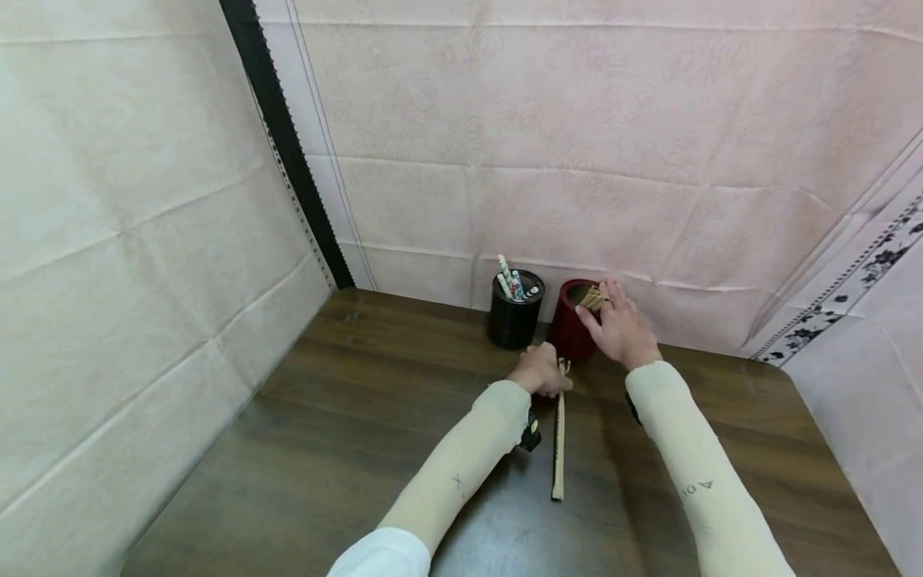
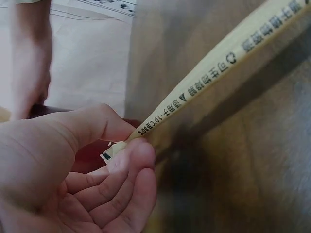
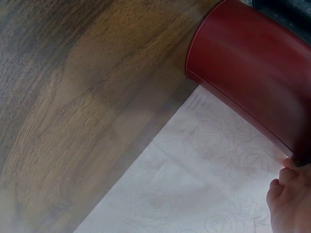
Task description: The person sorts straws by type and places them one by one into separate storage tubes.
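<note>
My left hand pinches a long, thin straw in a printed kraft-paper wrapper near one end, between thumb and forefinger. The wrapped straw reaches back toward the table's near side, and its short far end pokes out past the fingertips. Just beyond that hand stands a dark red round cup, upright and holding several more paper-wrapped straws. My right hand grips this cup at its rim, thumb at the front and fingers round the far right side. The fingers show at the rim in the right wrist view.
Left of the red cup is a black round cup with several patterned sticks in its lid. Both stand at the back of the brown wooden table, close to the cloth-covered wall. More cloth hangs on the left and right.
</note>
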`<state>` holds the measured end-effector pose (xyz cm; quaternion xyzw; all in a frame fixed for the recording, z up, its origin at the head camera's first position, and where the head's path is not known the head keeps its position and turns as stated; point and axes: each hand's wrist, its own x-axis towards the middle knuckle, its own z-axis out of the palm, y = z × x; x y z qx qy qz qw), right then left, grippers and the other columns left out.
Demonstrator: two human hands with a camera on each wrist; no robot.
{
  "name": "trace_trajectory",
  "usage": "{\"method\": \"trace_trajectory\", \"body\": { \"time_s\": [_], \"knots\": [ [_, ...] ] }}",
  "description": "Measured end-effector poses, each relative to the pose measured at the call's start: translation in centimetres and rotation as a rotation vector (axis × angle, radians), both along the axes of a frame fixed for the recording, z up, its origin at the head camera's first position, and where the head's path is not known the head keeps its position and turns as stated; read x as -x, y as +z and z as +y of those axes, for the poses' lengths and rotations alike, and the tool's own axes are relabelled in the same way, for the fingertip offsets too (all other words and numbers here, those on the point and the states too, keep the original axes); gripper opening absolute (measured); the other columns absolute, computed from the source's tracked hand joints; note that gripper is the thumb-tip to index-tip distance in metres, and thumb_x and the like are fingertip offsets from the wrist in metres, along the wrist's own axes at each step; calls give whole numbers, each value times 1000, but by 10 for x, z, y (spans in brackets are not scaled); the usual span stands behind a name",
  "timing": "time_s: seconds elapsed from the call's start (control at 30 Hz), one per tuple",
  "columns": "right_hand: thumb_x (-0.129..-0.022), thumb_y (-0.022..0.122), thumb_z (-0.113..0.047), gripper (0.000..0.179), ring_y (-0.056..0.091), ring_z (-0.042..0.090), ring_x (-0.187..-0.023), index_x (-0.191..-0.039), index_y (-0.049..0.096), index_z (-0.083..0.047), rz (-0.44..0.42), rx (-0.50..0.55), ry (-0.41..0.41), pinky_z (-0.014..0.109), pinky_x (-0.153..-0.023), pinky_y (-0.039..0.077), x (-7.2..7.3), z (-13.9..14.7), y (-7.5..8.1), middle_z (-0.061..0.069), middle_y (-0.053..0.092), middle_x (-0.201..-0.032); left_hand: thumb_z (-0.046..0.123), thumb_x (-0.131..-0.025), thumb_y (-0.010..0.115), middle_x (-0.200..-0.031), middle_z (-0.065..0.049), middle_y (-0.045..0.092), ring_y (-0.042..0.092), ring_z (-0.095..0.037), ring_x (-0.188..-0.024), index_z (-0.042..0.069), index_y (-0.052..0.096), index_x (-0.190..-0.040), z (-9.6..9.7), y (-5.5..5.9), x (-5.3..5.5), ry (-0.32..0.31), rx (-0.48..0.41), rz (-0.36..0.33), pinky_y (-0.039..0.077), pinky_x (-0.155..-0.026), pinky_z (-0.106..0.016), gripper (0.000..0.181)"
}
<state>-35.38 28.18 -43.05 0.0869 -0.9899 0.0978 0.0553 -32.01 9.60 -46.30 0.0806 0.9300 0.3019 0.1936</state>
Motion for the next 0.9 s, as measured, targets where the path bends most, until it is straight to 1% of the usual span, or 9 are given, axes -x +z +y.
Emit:
{"method": "trace_trajectory", "body": {
  "time_s": [0.13,0.3,0.43,0.53,0.63,0.77,0.9],
  "knots": [
    [-109,19,-68,96,10,47,-163,-165,15,10,1,5,-8,61,-131,18,-1,1,2,30,7,-175,25,-93,81,-58,-2,70,72,-21,-62,9,69,-70,-9,14,0,-21,-35,52,48,-48,-25,30],
    [-110,19,-68,95,8,47,-163,-165,14,10,1,7,-9,61,-131,17,-1,2,4,30,7,-175,25,-93,79,-57,0,70,75,-21,-68,10,69,-73,-21,27,-1,-35,-62,128,47,-51,-25,27],
    [-109,20,-68,96,10,47,-163,-164,16,11,16,12,-7,62,-131,17,-1,3,3,31,10,-174,26,-93,79,-57,2,70,72,-18,-65,10,69,-73,-28,40,-3,-47,-68,215,48,-55,-25,27],
    [-110,23,-67,95,12,48,-163,-163,19,11,30,14,-5,62,-131,19,-1,2,2,32,12,-174,28,-92,80,-57,4,69,68,-15,-60,10,69,-72,-30,49,-2,-41,-55,258,50,-57,-26,29],
    [-110,24,-67,95,14,48,-162,-163,21,12,36,15,-2,62,-130,20,0,0,1,32,14,-173,30,-91,82,-56,6,69,66,-13,-60,12,71,-68,-31,58,-1,-39,-57,290,51,-58,-27,31],
    [-110,25,-66,94,14,48,-162,-163,21,12,36,19,-1,62,-131,20,0,-1,-1,32,14,-173,30,-91,82,-56,7,68,65,-13,-63,15,72,-62,-34,72,-1,-58,-70,353,51,-59,-26,35],
    [-110,24,-66,94,13,49,-162,-163,19,11,30,17,-2,62,-130,19,-1,-2,-1,32,13,-173,30,-91,82,-55,6,65,63,-12,-62,15,69,-59,-39,90,0,-87,-72,409,49,-60,-24,38]
  ]
}}
